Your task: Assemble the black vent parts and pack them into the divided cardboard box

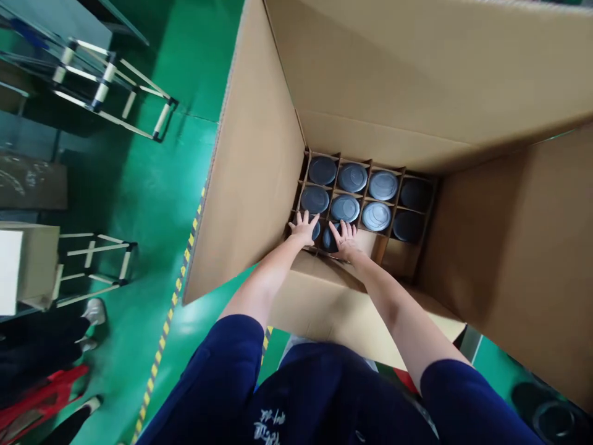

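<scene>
1. Nearest: dark blue sleeves [217, 371] & a blue top w/ white lettering at bottom edge; both bare forearms reach down into a tall cardboard box [259, 154].
2. Left hand [304, 227]: flat, fingers splayed, palm down on the near-left cell of the cardboard divider [365, 193] at the box bottom. It covers most of a dark lid [317, 232]; only the lid's right edge shows.
3. Right hand [345, 241]: also flat w/ fingers spread, resting on the next lid [329, 238] in the same near row, just beside the left hand. Neither hand pinches anything.
4. Near row, right of the hands: two cells show plain cardboard.
5. Middle row: four round lids, e.g. one [345, 208] just beyond the right hand's fingertips; the 3rd looks lighter grey, the 4th sits in shadow.
6. Far row: four more lids [352, 177] against the far box wall, one per cell.
7. Box flaps stand up, so its walls fill the top & right of the view.
8. Outside, left: green floor [152, 185] w/ yellow-black tape [169, 318] along the box.
9. Further left: a small carton [28, 266], pipe racks [111, 80], & another person's shoe [95, 311].
</scene>
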Demonstrator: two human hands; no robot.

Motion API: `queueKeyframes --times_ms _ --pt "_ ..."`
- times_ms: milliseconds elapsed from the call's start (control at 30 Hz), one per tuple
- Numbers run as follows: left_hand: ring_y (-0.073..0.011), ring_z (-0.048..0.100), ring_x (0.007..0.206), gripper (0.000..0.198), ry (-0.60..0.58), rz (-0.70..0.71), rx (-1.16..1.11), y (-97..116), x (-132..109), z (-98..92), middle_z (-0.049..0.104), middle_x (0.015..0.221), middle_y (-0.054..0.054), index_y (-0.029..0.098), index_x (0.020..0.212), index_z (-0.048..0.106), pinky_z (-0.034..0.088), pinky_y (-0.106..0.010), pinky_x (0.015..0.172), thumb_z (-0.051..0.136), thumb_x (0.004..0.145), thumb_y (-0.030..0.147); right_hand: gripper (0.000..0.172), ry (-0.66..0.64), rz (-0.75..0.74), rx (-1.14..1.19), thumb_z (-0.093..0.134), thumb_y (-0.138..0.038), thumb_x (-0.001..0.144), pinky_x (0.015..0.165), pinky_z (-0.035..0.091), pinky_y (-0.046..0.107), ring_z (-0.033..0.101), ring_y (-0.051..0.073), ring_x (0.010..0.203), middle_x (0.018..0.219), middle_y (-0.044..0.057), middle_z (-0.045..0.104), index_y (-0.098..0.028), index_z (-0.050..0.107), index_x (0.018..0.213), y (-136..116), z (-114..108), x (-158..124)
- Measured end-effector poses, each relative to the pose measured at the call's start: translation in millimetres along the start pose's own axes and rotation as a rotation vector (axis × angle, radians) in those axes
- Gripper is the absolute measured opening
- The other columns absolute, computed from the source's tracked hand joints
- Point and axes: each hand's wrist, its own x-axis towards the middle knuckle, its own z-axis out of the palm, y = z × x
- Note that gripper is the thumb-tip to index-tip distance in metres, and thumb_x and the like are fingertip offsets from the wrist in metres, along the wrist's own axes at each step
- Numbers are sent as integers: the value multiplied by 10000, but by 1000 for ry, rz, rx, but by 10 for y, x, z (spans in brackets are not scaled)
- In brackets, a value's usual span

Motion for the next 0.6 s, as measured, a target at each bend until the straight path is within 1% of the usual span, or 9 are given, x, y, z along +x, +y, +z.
queueKeyframes --times_ms 33,100,200,300,367,433,500,533,600 --pt "-500 -127 1571 1305 -10 -4 -5 -10 23 44 -98 1747 -159 363 1670 129 91 -839 1144 941 649 375 1310 -5 -11 -5 853 -549 701 1260 65 599 78 440 1588 1734 224 38 -220 64 1693 22 58 30" --pt "-461 -196 1571 1210 -13 -12 -8 -39 34 114 -166 1742 -125 367 1673 106 47 -834 1151 877 742 411 1130 13 -45 -2 757 -560 821 1272 37 586 24 404 1604 1745 185 3 -206 129 1692 99 146 42" --pt "-407 -214 1581 1079 -8 -8 5 -108 -5 182 -198 1740 -76 382 1672 101 -2 -794 1180 782 838 443 829 78 -120 20 572 -467 975 1292 29 545 50 332 1615 1750 139 68 -184 232 1676 233 244 -9" --pt "-365 -208 1590 1040 -8 8 -6 -157 -35 227 -201 1739 -68 368 1675 81 0 -716 1229 735 872 451 762 111 -145 45 548 -424 989 1301 12 547 68 306 1617 1748 114 109 -187 283 1663 282 307 -56" --pt "-366 -206 1590 999 -15 -13 -43 -157 -12 237 -235 1727 -94 345 1678 59 2 -702 1232 685 907 453 764 109 -125 67 576 -419 979 1301 -1 567 70 311 1619 1746 105 117 -203 301 1658 255 301 -36" --pt "-374 -206 1587 994 -30 -51 -62 -137 41 209 -275 1708 -124 338 1678 34 -6 -721 1215 671 919 413 776 94 -97 99 615 -394 962 1300 0 580 66 317 1620 1744 101 116 -216 313 1654 196 222 17" --pt "-368 -187 1593 1027 -46 -77 -38 -100 77 135 -279 1702 -145 338 1677 39 4 -717 1216 707 898 374 803 81 -63 158 674 -323 924 1296 34 591 72 332 1618 1741 107 123 -216 336 1645 114 54 38" --pt "-366 -171 1598 1041 -48 -82 -9 -71 65 87 -261 1708 -150 336 1678 56 26 -707 1224 728 884 371 811 73 -47 206 705 -275 897 1287 75 607 98 355 1612 1733 141 138 -187 368 1629 66 -60 5" --pt "-376 -111 1608 1041 -31 -86 74 6 -47 -10 -194 1728 -156 332 1677 88 106 -703 1226 742 871 410 737 55 -18 326 747 -203 857 1240 222 624 253 406 1563 1676 252 264 -78 487 1534 -45 -322 -177"
